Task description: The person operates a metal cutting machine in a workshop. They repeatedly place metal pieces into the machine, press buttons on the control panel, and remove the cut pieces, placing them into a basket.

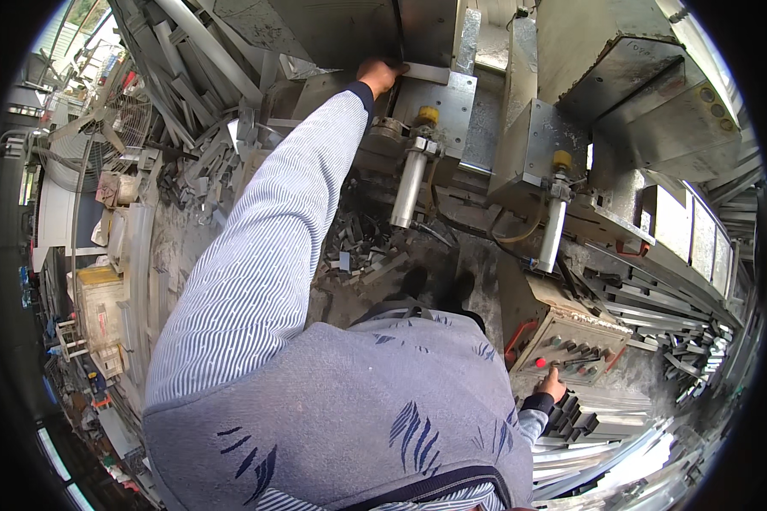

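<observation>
My left hand (377, 75) reaches far forward and grips the end of a pale metal profile (426, 72) lying on the bed of a cutting machine (452, 102). Just right of it stand two pneumatic clamp cylinders with yellow caps, one near (411, 183) and one further right (554, 217). My right hand (552, 385) is low at the right, one finger pressed on a button of the machine's slanted control panel (571, 345), beside a lit red lamp (540, 363). My striped sleeve and grey vest fill the lower middle.
Short metal offcuts litter the floor (362, 255) under the machine. Stacks of cut aluminium profiles lie at the right (682, 332) and lower right (596, 426). A pile of long profiles (196, 77) and a fan cage (128, 119) stand at the upper left.
</observation>
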`<move>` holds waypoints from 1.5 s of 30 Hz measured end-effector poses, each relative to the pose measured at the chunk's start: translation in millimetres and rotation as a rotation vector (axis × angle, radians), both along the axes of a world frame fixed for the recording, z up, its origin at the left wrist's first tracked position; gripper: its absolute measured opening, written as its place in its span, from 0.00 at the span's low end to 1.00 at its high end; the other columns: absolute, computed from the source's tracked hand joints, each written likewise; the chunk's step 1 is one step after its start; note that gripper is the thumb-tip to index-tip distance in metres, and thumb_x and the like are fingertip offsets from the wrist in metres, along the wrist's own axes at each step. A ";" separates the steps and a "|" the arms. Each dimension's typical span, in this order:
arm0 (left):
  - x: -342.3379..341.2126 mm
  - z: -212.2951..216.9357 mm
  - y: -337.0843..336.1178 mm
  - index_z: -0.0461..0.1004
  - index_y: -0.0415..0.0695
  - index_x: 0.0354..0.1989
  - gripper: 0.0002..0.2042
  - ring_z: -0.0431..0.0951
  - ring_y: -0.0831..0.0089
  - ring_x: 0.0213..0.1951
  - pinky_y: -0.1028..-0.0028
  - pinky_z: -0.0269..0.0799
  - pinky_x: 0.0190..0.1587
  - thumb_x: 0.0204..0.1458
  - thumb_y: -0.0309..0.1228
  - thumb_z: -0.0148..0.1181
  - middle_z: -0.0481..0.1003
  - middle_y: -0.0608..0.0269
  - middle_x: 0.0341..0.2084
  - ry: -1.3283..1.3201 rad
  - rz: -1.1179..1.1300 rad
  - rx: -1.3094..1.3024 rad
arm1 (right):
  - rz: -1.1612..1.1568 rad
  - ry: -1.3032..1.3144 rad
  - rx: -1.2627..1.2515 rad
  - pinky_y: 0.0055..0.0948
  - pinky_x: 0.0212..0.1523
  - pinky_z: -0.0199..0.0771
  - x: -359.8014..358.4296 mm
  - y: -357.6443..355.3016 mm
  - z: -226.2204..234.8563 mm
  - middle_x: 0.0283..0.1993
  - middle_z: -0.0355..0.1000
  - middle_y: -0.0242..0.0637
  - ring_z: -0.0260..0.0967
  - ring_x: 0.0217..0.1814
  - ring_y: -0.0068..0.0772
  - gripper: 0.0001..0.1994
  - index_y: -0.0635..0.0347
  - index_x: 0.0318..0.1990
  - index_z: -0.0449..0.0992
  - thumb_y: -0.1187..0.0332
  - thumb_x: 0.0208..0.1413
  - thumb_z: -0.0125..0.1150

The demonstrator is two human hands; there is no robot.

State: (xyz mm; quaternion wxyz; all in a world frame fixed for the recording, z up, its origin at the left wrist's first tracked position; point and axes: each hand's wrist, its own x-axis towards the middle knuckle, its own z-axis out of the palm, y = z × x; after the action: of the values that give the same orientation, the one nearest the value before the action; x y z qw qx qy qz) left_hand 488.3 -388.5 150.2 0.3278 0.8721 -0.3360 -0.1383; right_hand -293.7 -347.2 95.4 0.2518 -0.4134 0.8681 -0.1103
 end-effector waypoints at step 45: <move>-223.2 49.4 148.8 0.58 0.34 0.51 0.22 0.71 0.42 0.46 0.59 0.66 0.45 0.55 0.39 0.47 0.72 0.34 0.38 0.334 0.094 0.041 | 1.333 -0.448 -0.819 0.48 0.60 0.42 562.4 -23.9 89.7 0.56 0.55 0.44 0.49 0.60 0.48 0.26 0.59 0.53 0.59 0.61 0.45 0.54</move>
State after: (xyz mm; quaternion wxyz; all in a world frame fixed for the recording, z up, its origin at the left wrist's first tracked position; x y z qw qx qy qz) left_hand 265.1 -239.7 199.6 0.3674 0.8583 -0.2328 -0.2724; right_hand 268.7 -371.1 185.1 0.2613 -0.8706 0.2596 -0.3260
